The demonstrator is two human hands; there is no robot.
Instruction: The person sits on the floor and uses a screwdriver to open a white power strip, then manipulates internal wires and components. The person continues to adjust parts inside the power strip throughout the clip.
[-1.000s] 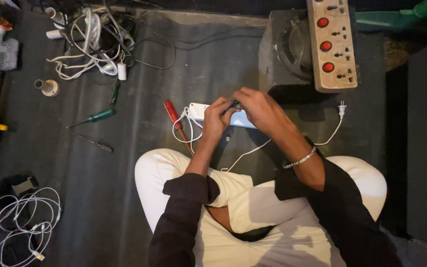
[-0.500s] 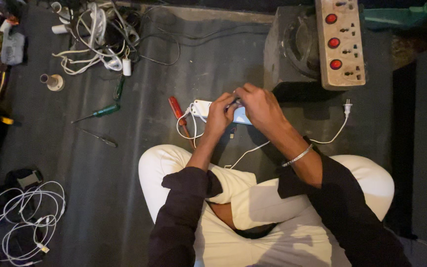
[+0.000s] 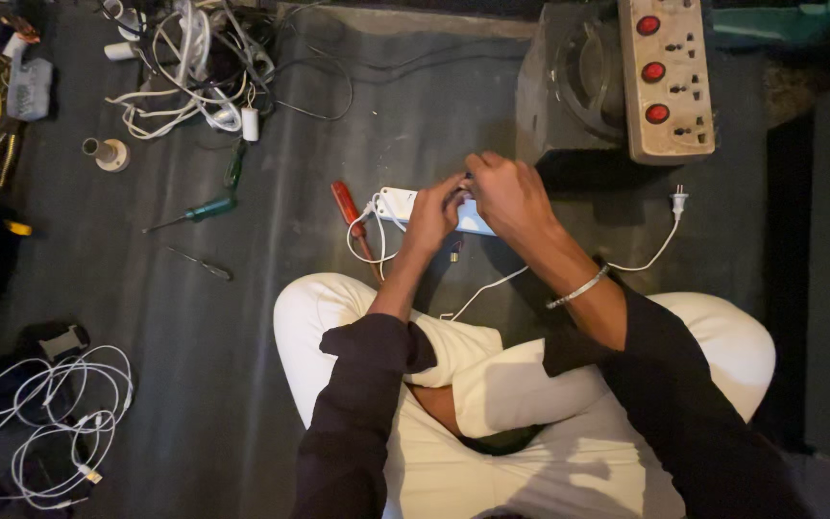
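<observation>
I sit cross-legged on a dark mat. A flat white box-shaped adapter [image 3: 398, 203] lies in front of my knees, with a white cord running off to a two-pin plug [image 3: 679, 201] at the right. My left hand [image 3: 432, 213] grips the adapter's middle from the near side. My right hand [image 3: 506, 193] covers its right end, fingers curled over it; what the fingertips hold is hidden. A red-handled screwdriver [image 3: 347, 206] lies just left of the adapter, touching a loop of white wire.
A beige power strip [image 3: 667, 77] with red switches rests on a dark box [image 3: 569, 86] beyond my hands. A green-handled screwdriver [image 3: 199, 210], a tangle of cables [image 3: 194, 67], a small spool [image 3: 106, 152] and a coiled white cable [image 3: 45, 423] lie at left.
The hands stay on the adapter and shift only slightly. The view has drifted a little, so the power strip sits further left.
</observation>
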